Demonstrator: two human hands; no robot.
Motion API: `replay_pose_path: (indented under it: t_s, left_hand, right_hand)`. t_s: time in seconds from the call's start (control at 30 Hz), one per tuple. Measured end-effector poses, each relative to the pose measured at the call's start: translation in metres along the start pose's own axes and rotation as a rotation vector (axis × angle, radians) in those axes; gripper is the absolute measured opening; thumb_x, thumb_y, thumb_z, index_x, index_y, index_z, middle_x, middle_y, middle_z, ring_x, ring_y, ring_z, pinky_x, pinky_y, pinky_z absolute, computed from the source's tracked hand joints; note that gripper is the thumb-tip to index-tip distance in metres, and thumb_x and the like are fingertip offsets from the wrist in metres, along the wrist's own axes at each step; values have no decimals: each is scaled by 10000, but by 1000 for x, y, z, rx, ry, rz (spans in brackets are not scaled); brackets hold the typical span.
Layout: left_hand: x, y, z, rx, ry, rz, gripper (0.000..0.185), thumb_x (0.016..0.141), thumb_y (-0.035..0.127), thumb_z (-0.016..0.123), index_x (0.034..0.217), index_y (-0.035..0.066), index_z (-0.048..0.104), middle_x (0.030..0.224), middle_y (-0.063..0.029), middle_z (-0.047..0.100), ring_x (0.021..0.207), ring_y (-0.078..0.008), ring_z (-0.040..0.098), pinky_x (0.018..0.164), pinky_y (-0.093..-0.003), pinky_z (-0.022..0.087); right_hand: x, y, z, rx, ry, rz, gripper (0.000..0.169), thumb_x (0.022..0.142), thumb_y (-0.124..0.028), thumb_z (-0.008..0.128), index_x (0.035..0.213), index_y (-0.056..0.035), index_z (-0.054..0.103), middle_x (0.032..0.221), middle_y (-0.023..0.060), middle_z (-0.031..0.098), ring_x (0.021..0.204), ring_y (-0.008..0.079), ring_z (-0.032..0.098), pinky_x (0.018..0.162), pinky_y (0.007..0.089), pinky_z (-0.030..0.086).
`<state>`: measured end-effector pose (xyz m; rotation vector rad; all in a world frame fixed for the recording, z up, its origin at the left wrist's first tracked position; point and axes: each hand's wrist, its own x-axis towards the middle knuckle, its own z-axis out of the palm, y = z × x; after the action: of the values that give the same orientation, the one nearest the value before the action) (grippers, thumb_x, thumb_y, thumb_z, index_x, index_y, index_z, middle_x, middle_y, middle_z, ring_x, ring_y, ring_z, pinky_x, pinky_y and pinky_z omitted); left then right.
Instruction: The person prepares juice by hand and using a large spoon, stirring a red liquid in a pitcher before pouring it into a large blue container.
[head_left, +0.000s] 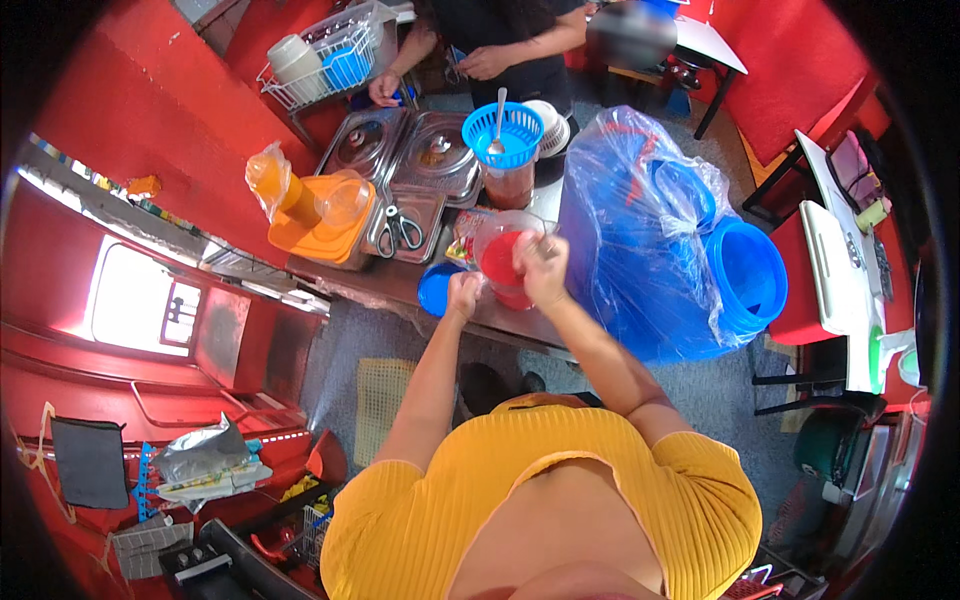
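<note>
In front of me on the table, a clear plastic pitcher (513, 298) holds red liquid (501, 256). My left hand (465, 292) is closed at the pitcher's near left side, apparently around its handle, which the fingers hide. Over the pitcher's mouth, my right hand (543, 262) is a fist around a thin utensil; a bit of metal shows by the knuckles, and the rest is hidden. A blue round lid (438, 291) lies left of my left hand. Behind the pitcher is a printed packet (463, 238), partly covered.
Scissors (397, 231) rest on lidded steel pans (435, 154). A blue basket (480, 139) with a spoon (499, 112) sits atop a brown-filled container (508, 187). Large blue containers in plastic wrap (637, 247) stand right. Across the table is another person (495, 52).
</note>
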<state>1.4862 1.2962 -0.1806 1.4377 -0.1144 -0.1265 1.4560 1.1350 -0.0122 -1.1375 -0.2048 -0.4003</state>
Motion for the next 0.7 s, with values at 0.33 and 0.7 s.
replay_pose_path:
  t_s: [0.33, 0.7]
  left_hand:
    - [-1, 3, 4, -62, 64, -59, 292, 754, 247, 532, 513, 95, 466, 481, 30, 417, 413, -73, 377, 395, -236, 297]
    - [0, 4, 2, 16, 66, -32, 299, 759, 246, 509, 516, 79, 458, 489, 14, 424, 427, -79, 383, 402, -242, 318]
  right_hand:
    - [51, -43, -11, 261, 117, -32, 420, 870, -295, 495, 535, -95, 340, 453, 16, 338, 348, 101, 279, 348, 254, 210]
    - [41, 10, -11, -133, -390, 84, 402, 827, -351, 564, 579, -41, 504, 524, -45, 455, 502, 32, 387, 452, 220, 311]
